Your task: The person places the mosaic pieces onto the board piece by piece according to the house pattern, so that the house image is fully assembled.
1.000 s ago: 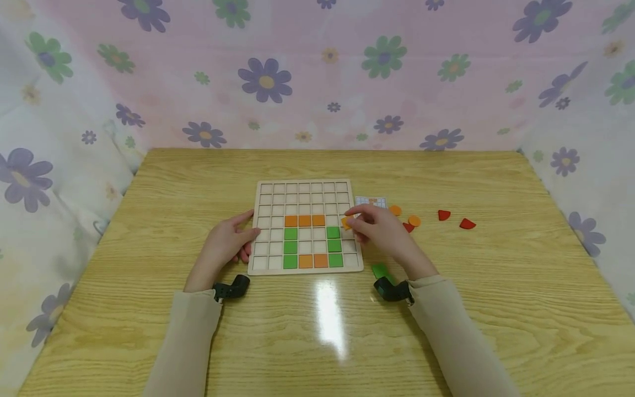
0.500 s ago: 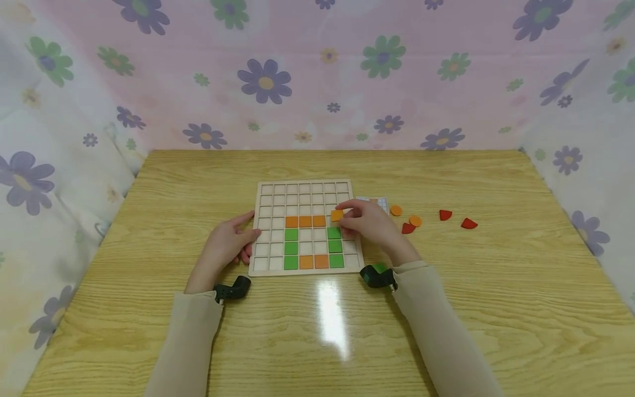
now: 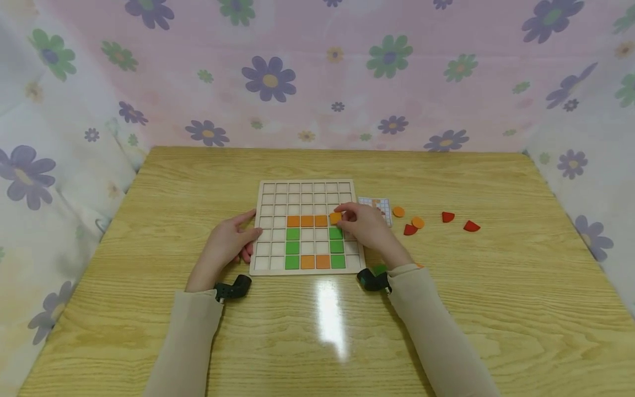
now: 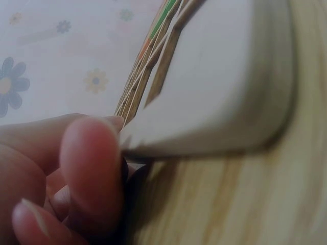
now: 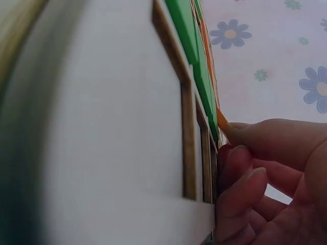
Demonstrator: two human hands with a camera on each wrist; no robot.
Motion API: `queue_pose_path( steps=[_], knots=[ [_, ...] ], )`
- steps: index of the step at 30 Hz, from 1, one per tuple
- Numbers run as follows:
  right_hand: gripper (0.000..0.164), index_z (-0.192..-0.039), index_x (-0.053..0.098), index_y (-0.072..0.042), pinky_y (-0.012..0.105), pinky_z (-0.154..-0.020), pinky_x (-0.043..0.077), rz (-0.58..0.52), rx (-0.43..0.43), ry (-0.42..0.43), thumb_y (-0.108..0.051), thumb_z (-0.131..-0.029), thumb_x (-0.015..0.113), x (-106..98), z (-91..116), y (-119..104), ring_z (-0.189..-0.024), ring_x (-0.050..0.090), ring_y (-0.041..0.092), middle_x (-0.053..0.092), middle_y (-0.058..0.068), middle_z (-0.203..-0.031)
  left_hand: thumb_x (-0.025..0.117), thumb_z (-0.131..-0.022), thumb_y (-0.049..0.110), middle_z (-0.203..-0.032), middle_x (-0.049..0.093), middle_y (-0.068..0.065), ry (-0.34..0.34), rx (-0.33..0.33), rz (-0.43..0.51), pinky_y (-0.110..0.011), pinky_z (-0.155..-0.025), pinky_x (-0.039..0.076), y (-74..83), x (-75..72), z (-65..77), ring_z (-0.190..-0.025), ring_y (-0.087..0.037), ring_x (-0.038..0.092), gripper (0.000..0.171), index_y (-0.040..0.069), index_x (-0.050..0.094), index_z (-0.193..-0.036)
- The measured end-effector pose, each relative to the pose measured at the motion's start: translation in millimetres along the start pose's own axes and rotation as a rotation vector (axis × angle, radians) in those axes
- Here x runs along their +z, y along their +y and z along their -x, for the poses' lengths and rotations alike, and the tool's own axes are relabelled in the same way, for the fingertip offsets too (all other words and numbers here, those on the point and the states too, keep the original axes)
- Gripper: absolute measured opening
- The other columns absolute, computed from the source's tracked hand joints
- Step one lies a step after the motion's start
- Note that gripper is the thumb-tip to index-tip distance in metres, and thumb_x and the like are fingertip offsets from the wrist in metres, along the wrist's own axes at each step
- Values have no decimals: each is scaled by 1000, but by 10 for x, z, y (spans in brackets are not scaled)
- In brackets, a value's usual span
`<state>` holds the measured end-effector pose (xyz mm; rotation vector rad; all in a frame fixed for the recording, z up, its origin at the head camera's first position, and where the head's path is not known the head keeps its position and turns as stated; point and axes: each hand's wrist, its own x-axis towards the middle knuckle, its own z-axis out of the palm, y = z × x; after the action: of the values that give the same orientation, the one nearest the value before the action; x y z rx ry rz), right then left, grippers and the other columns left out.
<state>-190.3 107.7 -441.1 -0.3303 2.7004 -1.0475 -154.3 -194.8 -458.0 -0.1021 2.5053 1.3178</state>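
Observation:
A wooden grid board (image 3: pixel 294 198) lies on the table with square tiles set in some cells. My left hand (image 3: pixel 227 242) holds its left edge, thumb at the rim; the left wrist view shows thumb and fingers bent close at the board's side. Between thumb and forefinger, my right hand (image 3: pixel 368 226) pinches an orange square tile (image 3: pixel 335 219). That tile overlaps the cell right of an orange row (image 3: pixel 307 221) and above the right green column (image 3: pixel 336 247). In the right wrist view the orange tile (image 5: pixel 223 120) is tilted, its edge close to the green tiles.
A printed grid card (image 3: pixel 383 204) lies right of the board, partly behind the right hand. Beyond are orange discs (image 3: pixel 398 212) and red quarter-circle pieces (image 3: pixel 472 226). A green piece (image 3: pixel 379 269) and an orange piece (image 3: pixel 419 266) show partly beside the right wrist.
My right hand has carried the orange tile leftward from the board's right side to over the cell beside the orange row, then slightly lower. The left hand has stayed at the board's edge.

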Motion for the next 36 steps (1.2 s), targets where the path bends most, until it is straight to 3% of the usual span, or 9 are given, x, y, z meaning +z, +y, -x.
queue_pose_path(
  steps=[12,30,36],
  knots=[
    [25,-108,61,-13,29,-62,40,84,-65,17,-18,-84,61,-9,3,-44,-71,48,17,55,0,-81,57,-85,41,-57,58,-10,2,6,0,-33,-41,44,30,-14,-29,-46,-23,58,58,34,32,-137],
    [25,-109,62,-13,28,-60,38,80,-40,-2,-18,-85,59,4,72,-52,-70,46,17,54,0,-79,56,-85,42,-56,58,-10,-10,-4,-6,-32,-41,44,24,10,-10,-46,-23,57,58,33,33,-137],
    [31,-117,57,-19,30,-62,39,-21,-24,-65,-27,-87,57,-60,46,-11,-75,48,18,54,0,-88,56,-86,41,-56,58,-10,-7,-11,-3,-32,-41,44,18,7,-8,-46,-23,57,58,34,32,-138]
  ],
)
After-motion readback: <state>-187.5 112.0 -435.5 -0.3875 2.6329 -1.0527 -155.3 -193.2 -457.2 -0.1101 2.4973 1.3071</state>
